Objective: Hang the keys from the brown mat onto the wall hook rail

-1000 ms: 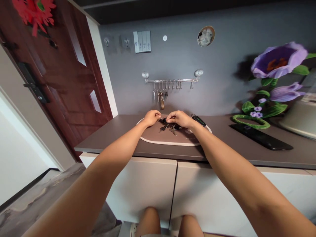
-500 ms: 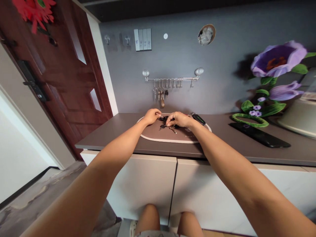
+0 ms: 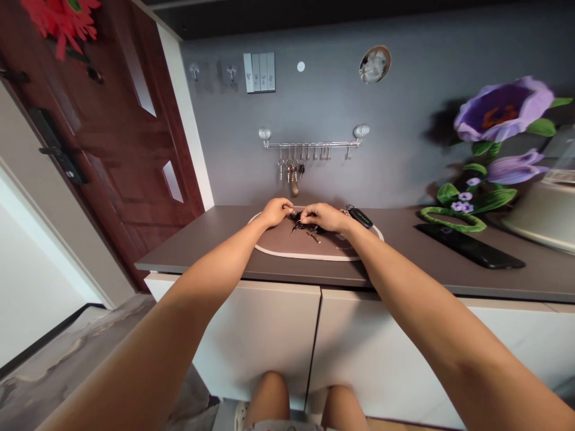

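Note:
Both hands meet over an oval brown mat [image 3: 287, 246] on a dark countertop [image 3: 211, 239]. My left hand [image 3: 276, 211] is closed in a pinch on one end of a bunch of dark keys [image 3: 303, 228]. My right hand [image 3: 324, 216] is curled over the same bunch from the right, fingers pressed onto it. A few keys hang loose below the hands onto the mat. A black key fob with a green stripe [image 3: 360, 216] lies on the mat just right of my right wrist.
A metal hook rail [image 3: 312, 144] on the grey wall carries several keys [image 3: 291, 172]. A black remote-like slab [image 3: 469, 254] and a purple artificial flower [image 3: 503, 120] stand to the right. A dark wooden door [image 3: 103, 137] is at left; white cabinet doors [image 3: 269, 335] lie below.
The hands have drawn slightly closer together over the keys, and the view has shifted a little. Nothing else has moved.

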`<act>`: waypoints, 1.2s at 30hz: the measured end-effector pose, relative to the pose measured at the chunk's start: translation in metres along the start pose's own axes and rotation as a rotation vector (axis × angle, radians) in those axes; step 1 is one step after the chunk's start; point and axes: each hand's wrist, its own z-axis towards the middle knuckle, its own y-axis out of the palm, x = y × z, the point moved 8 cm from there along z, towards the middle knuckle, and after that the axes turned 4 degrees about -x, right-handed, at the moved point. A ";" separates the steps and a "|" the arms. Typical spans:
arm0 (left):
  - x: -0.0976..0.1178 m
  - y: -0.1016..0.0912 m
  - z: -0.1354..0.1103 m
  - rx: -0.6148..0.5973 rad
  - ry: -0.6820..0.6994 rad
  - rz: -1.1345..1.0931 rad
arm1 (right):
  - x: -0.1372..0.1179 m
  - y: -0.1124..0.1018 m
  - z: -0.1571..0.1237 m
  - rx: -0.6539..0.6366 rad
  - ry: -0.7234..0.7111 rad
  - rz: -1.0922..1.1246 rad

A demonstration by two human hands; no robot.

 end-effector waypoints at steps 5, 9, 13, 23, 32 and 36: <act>0.000 0.001 0.001 0.008 0.027 0.005 | -0.001 -0.004 -0.001 0.059 0.021 0.008; -0.002 0.001 0.001 0.018 0.017 -0.006 | 0.001 -0.007 -0.002 0.100 0.021 0.015; 0.002 0.001 0.001 0.021 0.040 0.019 | 0.004 -0.009 -0.001 0.144 0.018 0.034; 0.009 0.004 0.001 0.045 0.079 0.021 | 0.007 -0.025 -0.006 0.347 0.111 0.042; 0.019 0.006 0.000 0.050 0.144 0.092 | 0.026 -0.031 -0.004 0.487 0.130 0.234; 0.023 0.005 -0.001 0.073 0.166 0.120 | 0.035 -0.039 -0.001 0.581 0.119 0.296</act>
